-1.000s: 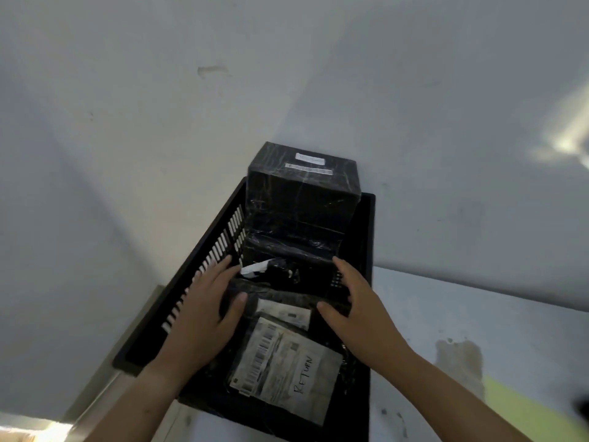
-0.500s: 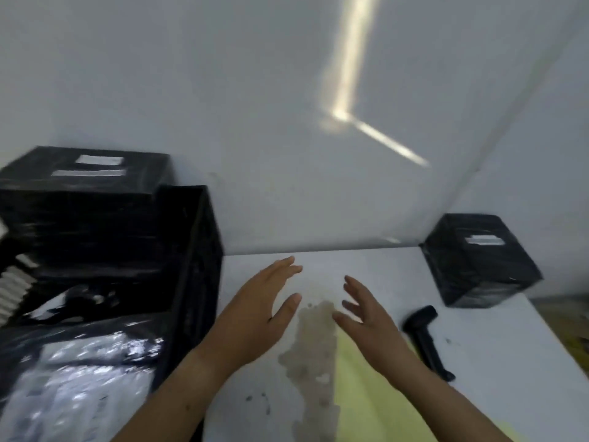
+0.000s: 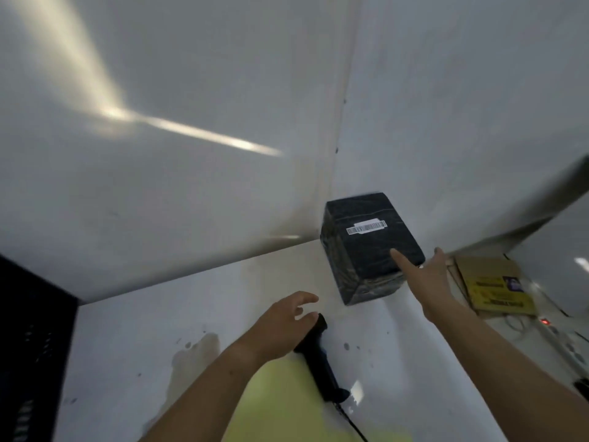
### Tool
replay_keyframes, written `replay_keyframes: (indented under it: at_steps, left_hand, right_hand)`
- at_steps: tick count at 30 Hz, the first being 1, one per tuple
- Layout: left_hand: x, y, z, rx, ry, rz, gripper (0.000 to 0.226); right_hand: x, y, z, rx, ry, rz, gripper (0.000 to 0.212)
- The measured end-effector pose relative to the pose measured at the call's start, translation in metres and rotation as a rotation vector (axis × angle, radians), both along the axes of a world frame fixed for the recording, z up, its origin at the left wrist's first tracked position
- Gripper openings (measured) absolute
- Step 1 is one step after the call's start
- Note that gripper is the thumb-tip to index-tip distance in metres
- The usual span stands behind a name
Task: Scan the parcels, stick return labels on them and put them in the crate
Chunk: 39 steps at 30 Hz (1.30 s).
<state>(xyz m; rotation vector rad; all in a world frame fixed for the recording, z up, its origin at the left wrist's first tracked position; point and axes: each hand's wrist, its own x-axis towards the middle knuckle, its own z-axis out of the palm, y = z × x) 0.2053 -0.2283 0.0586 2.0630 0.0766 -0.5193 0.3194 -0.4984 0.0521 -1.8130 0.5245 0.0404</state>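
Parcel (image 3: 369,247) on the worktop (image 3: 134,346), at its back corner. Scanner (image 3: 318,358) lies in front of it (cable (image 3: 353,425) runs to the near edge). Crate (image 3: 32,346) far left, carton (image 3: 494,285) right of parcel.

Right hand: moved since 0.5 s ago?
Yes. The right hand went from left of the scanner to beyond it on the right, now reaching over the black parcel.

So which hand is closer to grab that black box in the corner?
The right hand: it is stretched out, fingers open, right at the near edge of the parcel. The left hand is farther back, over the scanner, so it probably suits picking that up instead.
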Motion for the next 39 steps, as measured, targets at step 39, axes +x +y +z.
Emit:
replay_keyframes:
  at_steps: [39]
  left_hand:
    - [-0.213,0.158,0.002,-0.289,-0.031,0.852,0.038]
  right_hand:
    - [-0.222,0.155,-0.088,-0.455,0.125,0.449,0.084]
